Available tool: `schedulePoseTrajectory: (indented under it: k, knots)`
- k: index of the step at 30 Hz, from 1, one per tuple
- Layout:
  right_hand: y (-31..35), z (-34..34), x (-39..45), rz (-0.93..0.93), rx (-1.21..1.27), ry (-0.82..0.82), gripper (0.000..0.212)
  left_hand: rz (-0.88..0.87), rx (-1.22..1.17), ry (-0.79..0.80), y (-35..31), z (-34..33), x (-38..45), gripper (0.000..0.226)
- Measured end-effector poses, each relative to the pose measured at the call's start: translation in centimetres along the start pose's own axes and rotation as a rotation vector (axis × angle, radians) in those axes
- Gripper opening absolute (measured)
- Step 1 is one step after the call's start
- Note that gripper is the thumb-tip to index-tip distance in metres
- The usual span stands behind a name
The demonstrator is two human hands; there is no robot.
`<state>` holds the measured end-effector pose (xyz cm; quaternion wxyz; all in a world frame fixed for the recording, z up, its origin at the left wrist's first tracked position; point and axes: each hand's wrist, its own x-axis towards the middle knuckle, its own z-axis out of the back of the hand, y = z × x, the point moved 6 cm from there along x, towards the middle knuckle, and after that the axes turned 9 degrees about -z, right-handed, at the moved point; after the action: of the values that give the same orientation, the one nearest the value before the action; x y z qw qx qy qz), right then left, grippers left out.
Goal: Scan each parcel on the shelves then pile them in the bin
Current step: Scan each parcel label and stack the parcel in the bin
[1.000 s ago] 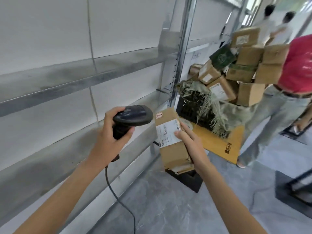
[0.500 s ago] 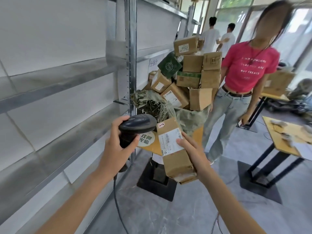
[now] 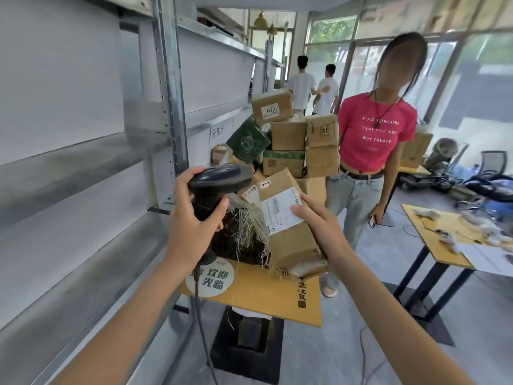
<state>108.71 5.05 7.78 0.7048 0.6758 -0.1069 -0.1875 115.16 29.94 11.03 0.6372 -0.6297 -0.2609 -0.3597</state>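
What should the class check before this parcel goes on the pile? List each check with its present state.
1. Parcel held firmly by the right hand: ok.
2. Scanner gripped by the left hand: ok.
3. Label facing up, readable: ok, though the thumb covers its edge.
4. Scan registered: cannot tell.
5. Pile stable enough for another box: not ok, boxes lean.
6. Bystander clear of the pile: not ok, standing beside it.

Bare forearms, hands (image 3: 191,226) without gloves
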Motion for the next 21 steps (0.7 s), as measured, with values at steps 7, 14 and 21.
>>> schedulePoseTrajectory:
  k: [7, 14, 21]
  knots:
    - [6.2, -0.2, 5.6, 0.096, 0.050, -0.074, 0.066, -0.052, -0.087, 0.040, 3.9, -2.2, 8.5, 0.064]
    - [10.7, 0.9, 9.5, 0.154, 0.036, -0.159, 0.072, -0.064, -0.214, -0.002, 6.9, -5.0, 15.7, 0.062]
    - [17.4, 4.1, 11.5, 0.385, -0.257, -0.311, 0.075, -0.074, -0.300, -0.064, 9.8, -7.9, 19.7, 0.067]
